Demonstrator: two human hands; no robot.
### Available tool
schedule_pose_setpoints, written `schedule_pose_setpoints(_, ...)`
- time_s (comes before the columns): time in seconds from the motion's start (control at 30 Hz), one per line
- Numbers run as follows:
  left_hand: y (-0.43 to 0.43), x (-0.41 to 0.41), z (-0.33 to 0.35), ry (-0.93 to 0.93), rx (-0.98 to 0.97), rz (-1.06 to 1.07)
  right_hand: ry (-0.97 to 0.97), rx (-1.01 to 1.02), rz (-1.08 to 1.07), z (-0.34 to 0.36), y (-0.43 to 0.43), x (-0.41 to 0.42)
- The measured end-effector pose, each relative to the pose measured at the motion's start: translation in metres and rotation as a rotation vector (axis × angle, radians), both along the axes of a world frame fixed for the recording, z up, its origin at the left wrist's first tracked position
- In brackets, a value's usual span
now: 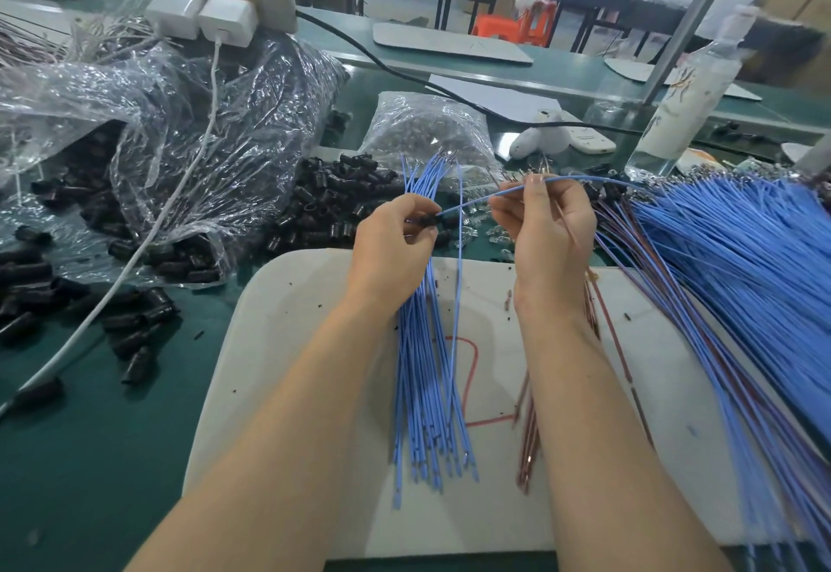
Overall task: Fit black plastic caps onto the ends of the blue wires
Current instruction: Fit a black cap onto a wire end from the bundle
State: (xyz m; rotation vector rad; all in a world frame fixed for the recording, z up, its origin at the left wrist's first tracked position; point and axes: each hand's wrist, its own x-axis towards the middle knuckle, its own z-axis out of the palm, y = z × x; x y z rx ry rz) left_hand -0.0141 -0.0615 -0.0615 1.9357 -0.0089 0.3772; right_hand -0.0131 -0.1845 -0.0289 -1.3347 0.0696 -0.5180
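Above the white board point(279, 346) on the green worktop point(90, 436), the left hand point(391, 243) grips a bundle of blue wires point(420, 391) and pinches a black cap point(429, 219), while the right hand point(548, 230) pinches a single blue wire point(472, 203) whose tip meets that cap.

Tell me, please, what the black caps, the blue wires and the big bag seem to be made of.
Black caps: probably hard plastic, glossy; they show small highlights and keep a tube shape. Blue wires: flexible plastic-looking insulation, matte, bending freely; tips look metallic. Big bag: thin clear plastic film, crinkled and shiny.
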Motion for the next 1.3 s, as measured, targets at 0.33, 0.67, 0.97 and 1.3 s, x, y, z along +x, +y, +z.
schedule_pose_setpoints(0.33, -0.006, -0.006, 0.004, -0.077, 0.134, -0.047, 0.037, -0.042, 0.065, -0.003, 0.005, 0.002)
schedule_pose_setpoints(0.67, -0.01, -0.012, 0.014, -0.261, 0.204, -0.033, 0.03, -0.23, 0.063, 0.0, 0.005, -0.003)
schedule_pose_setpoints(0.97, -0.012, -0.015, 0.024, -0.194, -0.269, -0.027, 0.055, -0.415, 0.206, -0.005, 0.016, -0.007)
schedule_pose_setpoints(1.3, 0.007, -0.004, 0.029, 0.269, -1.446, -0.116, 0.088, -0.591, 0.591, 0.02, 0.033, -0.039)
